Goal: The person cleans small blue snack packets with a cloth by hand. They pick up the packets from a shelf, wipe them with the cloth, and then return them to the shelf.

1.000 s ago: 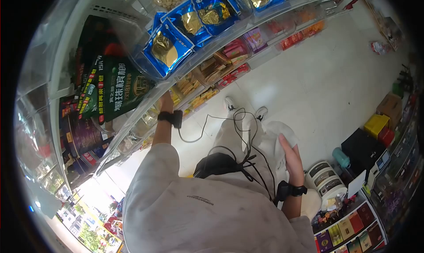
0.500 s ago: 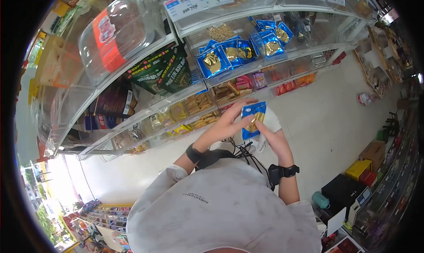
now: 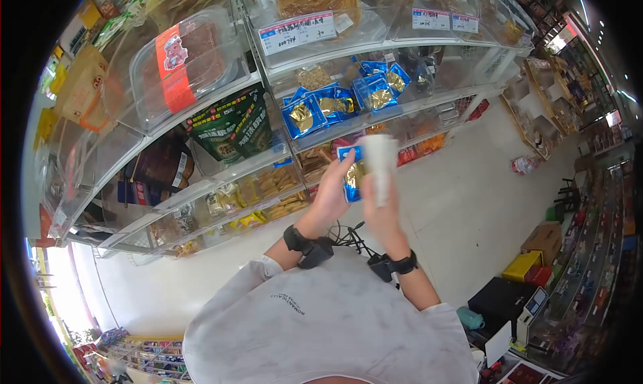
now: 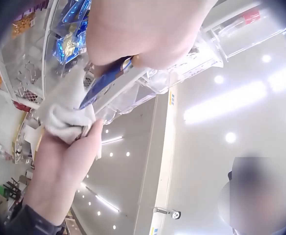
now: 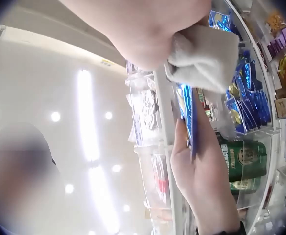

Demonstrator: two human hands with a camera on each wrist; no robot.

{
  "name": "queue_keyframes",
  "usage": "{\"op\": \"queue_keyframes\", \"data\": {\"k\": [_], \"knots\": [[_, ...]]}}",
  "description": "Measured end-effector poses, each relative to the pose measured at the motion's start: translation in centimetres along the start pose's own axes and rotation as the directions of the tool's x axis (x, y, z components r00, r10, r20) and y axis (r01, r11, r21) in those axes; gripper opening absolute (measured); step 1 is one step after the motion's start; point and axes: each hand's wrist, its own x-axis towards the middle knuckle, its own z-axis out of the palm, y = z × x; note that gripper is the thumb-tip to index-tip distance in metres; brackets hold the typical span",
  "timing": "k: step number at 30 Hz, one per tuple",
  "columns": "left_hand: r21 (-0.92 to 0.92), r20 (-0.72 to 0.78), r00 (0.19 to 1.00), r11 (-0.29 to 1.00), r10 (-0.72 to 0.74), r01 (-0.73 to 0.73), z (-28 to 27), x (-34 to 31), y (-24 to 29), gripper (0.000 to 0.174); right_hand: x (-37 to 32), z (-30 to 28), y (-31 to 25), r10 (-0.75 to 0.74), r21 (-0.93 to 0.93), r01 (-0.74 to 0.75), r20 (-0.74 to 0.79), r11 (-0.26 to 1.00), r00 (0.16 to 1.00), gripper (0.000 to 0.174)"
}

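Note:
In the head view my left hand (image 3: pixel 329 195) holds a small blue-and-gold packet (image 3: pixel 352 177) upright by one side, thumb on its face. My right hand (image 3: pixel 384 218) grips a folded white cloth (image 3: pixel 380 159), which is motion-blurred and overlaps the packet's right part. The right wrist view has the packet (image 5: pixel 190 115) edge-on, pinched between the left thumb and fingers, with the cloth (image 5: pixel 207 58) close above it. From the left wrist, the cloth (image 4: pixel 65 105) shows bunched in the right hand, right at the packet's edge.
Several similar blue packets (image 3: pixel 325 109) lie in a clear shelf bin ahead. Green bags (image 3: pixel 231 126) stand to their left. A clear tub with an orange band (image 3: pixel 175 69) sits on the upper shelf. At lower right are a black box (image 3: pixel 506 303) and a yellow box (image 3: pixel 522 267).
My left hand came from the lower-left shelf area to in front of me, holding a blue packet. Since half a second ago, the right hand has raised the cloth beside the packet.

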Motion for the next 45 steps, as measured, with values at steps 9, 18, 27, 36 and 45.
{"op": "queue_keyframes", "data": {"k": [9, 18, 27, 36, 45], "knots": [[0.001, 0.14, 0.99, 1.0, 0.022, -0.022, 3.0, -0.5, 0.0, 0.068, 2.3, 0.2, 2.5, -0.129, 0.083, 0.12, 0.117, 0.989, 0.985, 0.048], [0.046, 0.155, 0.988, 0.999, 0.021, -0.028, 3.0, 0.2, -0.2, 0.056, 4.4, -0.9, 1.5, -0.179, 0.062, 0.175, 0.064, 0.983, 0.982, 0.045], [0.698, 0.353, 0.843, 0.486, 0.407, -0.527, 2.5, 1.3, 0.8, 0.064, -0.4, -3.9, 3.4, 0.463, 0.785, -0.483, 0.287, 0.389, 0.839, 0.031], [0.503, 0.345, 0.87, 0.712, 0.353, -0.489, 6.1, -2.0, -0.5, 0.062, -1.5, -2.0, 2.2, 0.156, 0.426, -0.131, -0.026, 0.895, 0.987, 0.03], [0.39, 0.204, 0.974, 0.921, -0.104, 0.017, 2.4, -0.3, -1.3, 0.051, 3.8, -2.8, 6.4, 0.355, 0.433, -0.492, 0.36, 0.755, 0.863, 0.05]]}}
